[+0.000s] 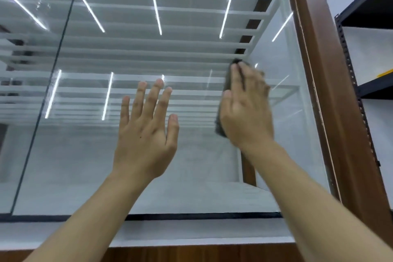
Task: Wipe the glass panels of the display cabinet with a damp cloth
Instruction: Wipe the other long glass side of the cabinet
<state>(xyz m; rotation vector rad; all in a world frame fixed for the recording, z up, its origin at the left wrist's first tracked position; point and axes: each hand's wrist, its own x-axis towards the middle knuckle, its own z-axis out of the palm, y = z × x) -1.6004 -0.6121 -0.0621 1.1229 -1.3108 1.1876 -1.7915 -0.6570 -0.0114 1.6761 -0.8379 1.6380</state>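
The display cabinet's glass panel fills most of the view, reflecting ceiling light strips over white shelves inside. My right hand presses a dark grey cloth flat against the glass near the panel's right side, fingers straight and slightly blurred. The cloth shows along the hand's left edge and above the fingertips. My left hand rests flat on the glass to the left of it, fingers spread and holding nothing.
A brown wooden frame post borders the glass on the right. Beyond it stands a black metal shelving rack. A dark seam separates this panel from another on the left. A wooden base runs along the bottom.
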